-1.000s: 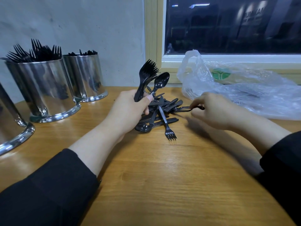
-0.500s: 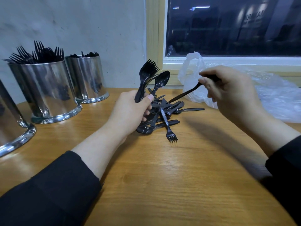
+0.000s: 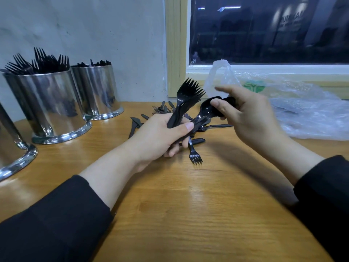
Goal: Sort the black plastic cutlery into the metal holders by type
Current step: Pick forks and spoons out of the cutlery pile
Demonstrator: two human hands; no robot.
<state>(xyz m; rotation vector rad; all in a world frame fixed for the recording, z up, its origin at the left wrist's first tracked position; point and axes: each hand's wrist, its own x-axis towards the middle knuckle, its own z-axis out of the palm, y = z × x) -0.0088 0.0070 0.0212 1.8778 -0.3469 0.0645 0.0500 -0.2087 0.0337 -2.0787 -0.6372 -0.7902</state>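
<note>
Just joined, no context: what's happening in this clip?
A person is sorting black plastic cutlery. The left hand grips a bunch of forks upright above the loose pile on the wooden table. The right hand pinches a spoon beside them. Two metal holders at left already hold cutlery.

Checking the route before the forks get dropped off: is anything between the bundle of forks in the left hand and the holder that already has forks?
Nothing visible: bare table lies between the forks in the left hand and the fork holder.
</note>
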